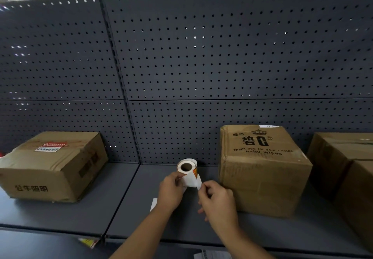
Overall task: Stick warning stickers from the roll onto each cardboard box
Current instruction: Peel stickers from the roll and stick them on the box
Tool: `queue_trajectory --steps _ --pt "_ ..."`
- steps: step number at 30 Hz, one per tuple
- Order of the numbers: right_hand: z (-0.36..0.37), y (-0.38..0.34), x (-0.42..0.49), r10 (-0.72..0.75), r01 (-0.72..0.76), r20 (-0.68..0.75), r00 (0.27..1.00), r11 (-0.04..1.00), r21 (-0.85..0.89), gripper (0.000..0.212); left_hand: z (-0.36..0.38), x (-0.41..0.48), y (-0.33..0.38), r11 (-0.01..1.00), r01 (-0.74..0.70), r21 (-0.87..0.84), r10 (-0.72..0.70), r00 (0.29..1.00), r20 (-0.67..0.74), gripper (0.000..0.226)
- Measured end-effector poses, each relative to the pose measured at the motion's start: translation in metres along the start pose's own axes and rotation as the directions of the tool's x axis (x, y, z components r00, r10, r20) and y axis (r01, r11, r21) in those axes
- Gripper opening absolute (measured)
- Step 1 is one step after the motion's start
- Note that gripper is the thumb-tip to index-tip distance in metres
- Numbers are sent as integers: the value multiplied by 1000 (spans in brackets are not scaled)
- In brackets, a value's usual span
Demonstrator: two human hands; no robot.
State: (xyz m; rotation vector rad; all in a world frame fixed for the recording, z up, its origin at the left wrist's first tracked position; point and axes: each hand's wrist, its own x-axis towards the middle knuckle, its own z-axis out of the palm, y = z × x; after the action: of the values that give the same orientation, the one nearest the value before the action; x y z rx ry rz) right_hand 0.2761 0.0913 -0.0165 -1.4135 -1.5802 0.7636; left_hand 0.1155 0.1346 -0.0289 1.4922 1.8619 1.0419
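Observation:
A white sticker roll (187,167) with a brown core is held above the dark shelf, its backing strip hanging down. My left hand (170,191) grips the roll and strip from the left. My right hand (217,200) pinches the strip's loose end (199,185) at its lower right. An orange sticker edge (195,173) shows on the strip. A flat cardboard box (54,168) on the left carries a red and white sticker (51,146) on top. A taller cardboard box (262,170) printed "baby wipes" stands right of my hands.
Further cardboard boxes (347,164) sit at the far right. A white scrap of backing paper (153,204) lies on the shelf (80,214) under my left wrist. A dark pegboard wall (201,67) rises behind everything. Papers (210,255) show below the shelf's front edge.

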Motion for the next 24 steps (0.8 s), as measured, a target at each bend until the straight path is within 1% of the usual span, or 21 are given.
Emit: queue_trajectory --steps 4,9,14,17,19,20,22,24 --pt "-11 -5 -4 -82 79 -42 996 995 -64 19 -3 -3 2 998 -1 60 2 1000 -21 25" --pt "-19 -12 -11 -162 155 -91 983 985 -77 21 -6 -6 12 995 -38 96 42 998 -44 25" --pt "-29 -13 -10 -181 175 -153 972 983 -48 19 -7 -10 15 995 -10 98 15 998 -55 31" --pt "-34 -17 -8 -164 164 -147 975 986 -13 20 -6 -13 15 998 14 55 -12 999 -50 23" --pt "-34 -21 -7 -163 164 -131 978 987 -4 22 -5 -16 15 997 10 81 -5 998 -60 13" --pt "-34 -22 -7 -166 167 -124 978 986 -2 22 -6 -19 16 992 2 129 6 998 -65 12" --pt "-34 -25 -6 -171 172 -122 978 985 -2 23 -7 -25 18 968 -37 249 60 995 -85 19" --pt "-35 -27 -5 -169 172 -125 978 985 16 22 -8 -30 23 941 -144 305 195 970 -144 24"
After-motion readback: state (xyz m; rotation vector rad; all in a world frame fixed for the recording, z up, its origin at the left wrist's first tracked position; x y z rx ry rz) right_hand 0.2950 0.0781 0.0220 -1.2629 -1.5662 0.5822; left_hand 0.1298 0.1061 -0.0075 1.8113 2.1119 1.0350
